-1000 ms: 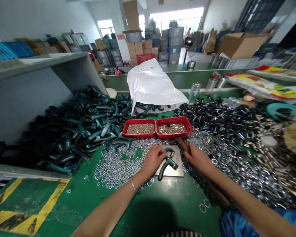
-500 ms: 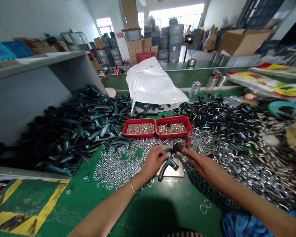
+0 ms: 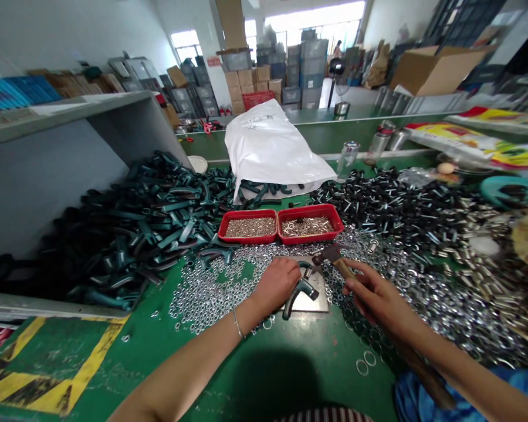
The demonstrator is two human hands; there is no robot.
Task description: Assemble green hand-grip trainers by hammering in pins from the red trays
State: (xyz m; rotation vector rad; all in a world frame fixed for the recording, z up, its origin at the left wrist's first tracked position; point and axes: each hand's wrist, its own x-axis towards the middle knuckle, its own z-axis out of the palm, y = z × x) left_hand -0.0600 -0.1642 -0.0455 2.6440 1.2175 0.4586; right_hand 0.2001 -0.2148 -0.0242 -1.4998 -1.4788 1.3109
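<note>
My left hand (image 3: 279,282) is closed at the left side of a dark green plastic handle piece (image 3: 305,287) with a curved black grip, holding it down on a metal plate (image 3: 320,300). A small silvery metal part (image 3: 308,272) shows at the piece; the pinching fingertips are partly hidden. My right hand (image 3: 374,293) is wrapped round the wooden handle of a hammer (image 3: 344,269). The hammer's dark head is at the plate's upper right edge, just right of the green piece. Loose silver rings (image 3: 211,299) lie around the plate.
Behind the plate stand two red trays (image 3: 249,238) of tiny metal parts. Green handle pieces (image 3: 158,211) are heaped at left, partly under a white sack (image 3: 277,152). Black-headed screws (image 3: 387,199) and metal sleeves (image 3: 493,281) pile up at right. Large rings (image 3: 365,363) lie near me.
The hammer and my right hand have shifted slightly right and turned, so the wooden handle now shows. My left fingers have curled lower over the green piece, which stays on the plate.
</note>
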